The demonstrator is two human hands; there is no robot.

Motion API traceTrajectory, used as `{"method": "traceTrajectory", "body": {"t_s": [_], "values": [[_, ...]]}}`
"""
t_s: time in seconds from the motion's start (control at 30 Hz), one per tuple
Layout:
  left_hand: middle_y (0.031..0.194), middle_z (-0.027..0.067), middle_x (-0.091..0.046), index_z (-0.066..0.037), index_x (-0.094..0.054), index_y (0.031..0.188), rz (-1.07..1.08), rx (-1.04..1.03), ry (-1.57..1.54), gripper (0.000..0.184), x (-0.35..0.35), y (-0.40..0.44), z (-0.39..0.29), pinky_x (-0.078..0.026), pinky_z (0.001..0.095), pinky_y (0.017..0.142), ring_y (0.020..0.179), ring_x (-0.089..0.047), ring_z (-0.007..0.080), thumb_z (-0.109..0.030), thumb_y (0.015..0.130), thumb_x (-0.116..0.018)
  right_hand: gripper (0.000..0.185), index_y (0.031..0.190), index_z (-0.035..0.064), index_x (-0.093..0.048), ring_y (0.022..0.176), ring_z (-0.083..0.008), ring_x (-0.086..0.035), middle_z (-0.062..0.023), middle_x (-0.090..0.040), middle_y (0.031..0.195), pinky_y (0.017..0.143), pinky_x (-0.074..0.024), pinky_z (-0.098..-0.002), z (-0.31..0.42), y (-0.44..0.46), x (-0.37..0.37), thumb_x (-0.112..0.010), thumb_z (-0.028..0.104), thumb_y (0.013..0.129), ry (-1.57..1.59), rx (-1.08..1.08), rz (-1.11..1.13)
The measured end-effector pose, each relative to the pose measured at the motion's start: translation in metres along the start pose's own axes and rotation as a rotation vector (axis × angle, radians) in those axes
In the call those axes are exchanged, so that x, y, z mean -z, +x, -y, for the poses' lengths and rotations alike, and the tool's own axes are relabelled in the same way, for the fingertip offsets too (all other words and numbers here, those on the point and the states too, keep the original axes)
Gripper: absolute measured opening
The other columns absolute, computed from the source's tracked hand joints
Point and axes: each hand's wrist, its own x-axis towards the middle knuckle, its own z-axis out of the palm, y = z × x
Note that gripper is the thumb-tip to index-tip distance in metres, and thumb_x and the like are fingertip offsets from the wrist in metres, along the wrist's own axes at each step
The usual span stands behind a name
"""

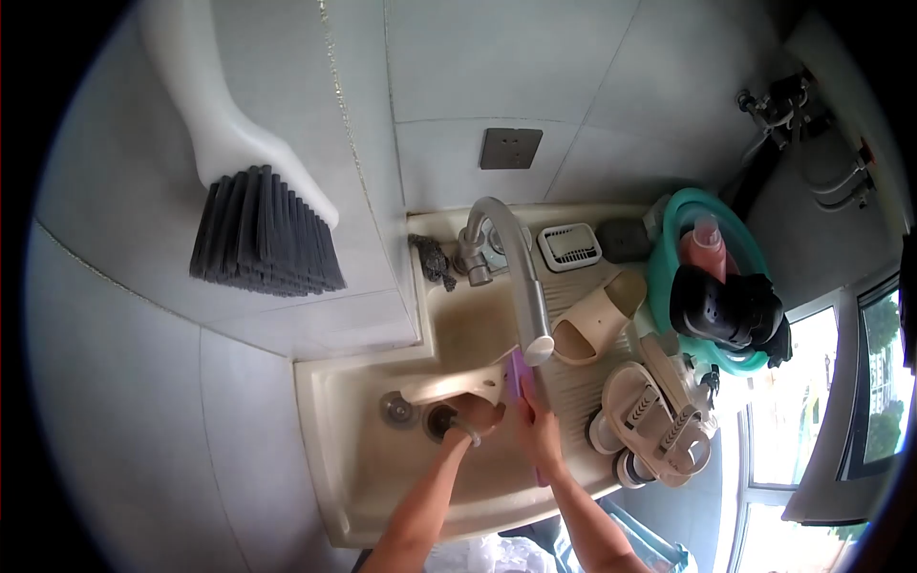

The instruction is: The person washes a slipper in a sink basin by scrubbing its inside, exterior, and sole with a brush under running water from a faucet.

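Observation:
Over the sink basin, my left hand (478,417), with a band at the wrist, holds a beige slipper (449,385) from below, partly inside its strap opening. My right hand (540,432) is wrapped round a long purple tool (517,374), probably a brush, whose upper end touches or nearly touches the slipper's right end. The tool's working side is hidden. Above both hands arches the metal faucet (521,277). A second beige slipper (600,318) lies on the ribbed drainboard to the right.
Beige sandals (650,420) are piled at the drainboard's right edge. Behind them stands a teal basin (659,272) holding a pink bottle (707,250) and black items. A soap dish (569,248) sits by the wall. A large white-handled brush (263,229) fills the upper left.

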Motion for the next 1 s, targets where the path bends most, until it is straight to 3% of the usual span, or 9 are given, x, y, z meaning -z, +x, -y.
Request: {"method": "traceTrajectory", "body": {"t_s": [0.17,0.2,0.27,0.43,0.47,0.53,0.6,0.83,1.0], "values": [[0.128,0.0175,-0.050,-0.008,-0.037,0.140,0.306,0.108,-0.092,0.058,-0.013,0.014,0.025,-0.038,0.0419,0.100,0.118,-0.048,0.0326,-0.015,0.084,-0.050,0.039,0.132,0.0108,-0.052,0.065,-0.0083,-0.043,-0.0113,-0.044,0.068,0.060,-0.0416,-0.0256,-0.004,-0.034,0.024,-0.052,0.017,0.094,0.092,-0.083,0.017],[0.121,0.0149,-0.054,-0.008,-0.045,0.129,0.336,-0.026,0.186,0.047,-0.009,0.013,0.024,-0.040,0.0412,0.098,0.116,-0.050,0.0295,-0.016,0.083,-0.050,0.038,0.132,0.0091,-0.052,0.065,-0.0075,-0.042,-0.0049,-0.041,0.068,0.059,-0.0411,-0.0244,-0.005,-0.038,0.029,-0.052,0.017,0.095,0.111,-0.104,0.027],[0.109,0.0099,-0.061,-0.007,-0.061,0.107,0.295,-0.315,0.773,0.029,-0.002,0.011,0.022,-0.042,0.0398,0.092,0.111,-0.052,0.0235,-0.019,0.082,-0.051,0.038,0.132,0.0105,-0.052,0.062,-0.0092,-0.041,-0.0086,-0.041,0.065,0.057,-0.0408,-0.0262,-0.018,-0.046,0.029,-0.052,0.018,0.094,0.120,-0.078,-0.004],[0.091,0.0081,-0.062,-0.006,-0.062,0.098,0.430,-0.489,1.016,0.021,-0.027,0.033,0.074,-0.046,0.0396,0.078,0.094,-0.058,0.0230,-0.014,0.082,-0.050,0.038,0.131,0.0084,-0.053,0.064,-0.0075,-0.041,-0.0035,-0.040,0.068,0.058,-0.0400,-0.0239,-0.017,-0.057,0.041,-0.053,0.017,0.094,0.175,-0.121,0.021],[0.087,0.0089,-0.060,-0.006,-0.061,0.098,0.421,-0.069,0.210,0.021,-0.006,0.034,0.045,-0.045,0.0413,0.076,0.088,-0.058,0.0250,-0.013,0.081,-0.051,0.038,0.131,0.0081,-0.053,0.064,-0.0076,-0.041,-0.0033,-0.040,0.068,0.057,-0.0400,-0.0242,-0.018,-0.057,0.042,-0.053,0.017,0.094,0.172,-0.108,0.024],[0.083,0.0098,-0.059,-0.006,-0.060,0.098,0.360,0.345,-0.581,0.021,0.024,0.025,0.005,-0.045,0.0430,0.074,0.083,-0.058,0.0270,-0.011,0.080,-0.052,0.038,0.131,0.0079,-0.053,0.063,-0.0077,-0.041,-0.0031,-0.040,0.067,0.057,-0.0400,-0.0246,-0.019,-0.059,0.043,-0.053,0.017,0.094,0.181,-0.094,0.019],[0.089,0.0140,-0.060,-0.006,-0.059,0.107,0.009,-0.332,0.270,0.029,0.044,0.017,-0.016,-0.046,0.0436,0.076,0.084,-0.058,0.0321,-0.011,0.079,-0.055,0.038,0.131,0.0084,-0.054,0.063,-0.0077,-0.041,-0.0025,-0.040,0.067,0.057,-0.0397,-0.0248,-0.019,-0.059,0.044,-0.053,0.017,0.093,0.182,-0.115,0.031],[0.100,0.0179,-0.062,-0.007,-0.057,0.113,-0.157,-0.191,0.111,0.036,0.056,0.000,-0.037,-0.045,0.0457,0.082,0.095,-0.058,0.0367,-0.015,0.079,-0.061,0.039,0.130,0.0122,-0.055,0.059,-0.0135,-0.053,-0.0135,-0.050,0.063,0.060,-0.0453,-0.0307,-0.024,-0.053,0.033,-0.054,0.018,0.091,0.200,-0.091,0.006],[0.099,0.0171,-0.062,-0.010,-0.059,0.112,-0.192,-0.188,0.305,0.035,0.068,-0.020,-0.047,-0.046,0.0457,0.080,0.092,-0.059,0.0363,-0.012,0.078,-0.064,0.030,0.114,0.0140,-0.065,0.072,-0.0360,-0.066,-0.0253,-0.062,0.078,0.067,-0.0498,-0.0427,-0.048,-0.036,0.005,-0.055,0.023,0.087,-0.075,-0.052,0.171]]}}
